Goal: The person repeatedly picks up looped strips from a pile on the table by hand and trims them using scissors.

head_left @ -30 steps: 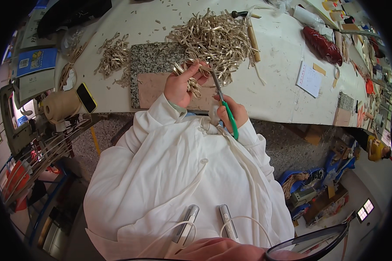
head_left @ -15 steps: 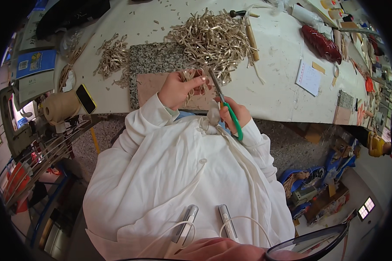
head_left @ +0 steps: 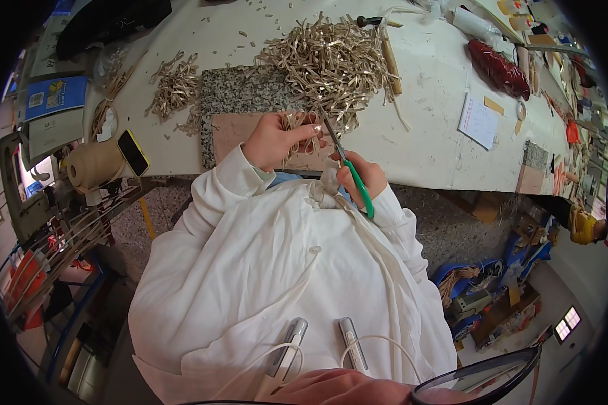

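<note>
Green-handled scissors, blades angled up-left, in right hand; looped metallic gold strips bunched in left hand.

Fisheye view with black, vignetted corners; the front edge of the worktop curves toward the rim. Bright, diffuse illumination covers this surface, with soft shadows. Small glints mark the metallic strips. The speckled floor is dimmer; pale panes glow at lower right. Peripheral detail is indistinct.
</note>
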`<state>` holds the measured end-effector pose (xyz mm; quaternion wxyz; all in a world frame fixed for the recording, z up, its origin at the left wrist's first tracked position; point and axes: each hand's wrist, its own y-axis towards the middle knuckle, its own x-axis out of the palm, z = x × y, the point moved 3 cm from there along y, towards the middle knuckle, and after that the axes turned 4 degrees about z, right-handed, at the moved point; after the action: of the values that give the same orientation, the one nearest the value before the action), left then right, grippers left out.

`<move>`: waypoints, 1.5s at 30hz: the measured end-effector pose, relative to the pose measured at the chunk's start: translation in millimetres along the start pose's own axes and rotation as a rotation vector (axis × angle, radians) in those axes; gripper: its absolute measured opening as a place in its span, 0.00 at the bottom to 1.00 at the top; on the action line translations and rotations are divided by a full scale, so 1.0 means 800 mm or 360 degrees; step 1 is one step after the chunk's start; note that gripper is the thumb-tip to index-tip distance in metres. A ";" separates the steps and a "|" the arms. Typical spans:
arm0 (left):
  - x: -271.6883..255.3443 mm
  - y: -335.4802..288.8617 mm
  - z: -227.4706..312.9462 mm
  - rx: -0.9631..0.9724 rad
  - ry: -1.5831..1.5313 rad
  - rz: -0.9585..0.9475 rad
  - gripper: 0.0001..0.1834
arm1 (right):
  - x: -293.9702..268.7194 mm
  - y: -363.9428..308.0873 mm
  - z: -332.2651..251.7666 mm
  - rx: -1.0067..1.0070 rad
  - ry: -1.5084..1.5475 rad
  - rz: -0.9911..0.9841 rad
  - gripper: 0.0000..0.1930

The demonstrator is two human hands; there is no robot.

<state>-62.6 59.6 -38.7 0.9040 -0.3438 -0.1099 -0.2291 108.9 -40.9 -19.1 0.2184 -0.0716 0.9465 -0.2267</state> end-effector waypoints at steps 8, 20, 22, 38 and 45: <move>-0.001 0.001 -0.001 -0.0031 -0.0084 -0.0013 0.08 | 0.013 -0.001 0.010 0.0059 0.0160 0.0180 0.21; -0.023 0.014 -0.019 -0.0115 -0.0335 0.0116 0.08 | 0.011 0.008 0.034 0.0225 0.0334 0.0217 0.24; -0.029 0.017 -0.024 -0.0113 -0.0298 0.0073 0.08 | 0.013 0.007 0.040 0.0256 0.0327 0.0192 0.24; -0.019 0.002 -0.014 0.0080 -0.0021 0.0166 0.09 | -0.006 -0.005 -0.004 -0.0394 -0.1246 0.0614 0.36; -0.022 0.002 -0.015 0.0145 0.0315 0.0124 0.12 | -0.007 -0.009 0.002 -0.0497 -0.1250 0.0684 0.37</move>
<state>-76.9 58.7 -54.6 0.9333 -0.2821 -0.0169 -0.2214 114.7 -46.5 -14.7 0.5883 0.0136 0.8084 0.0130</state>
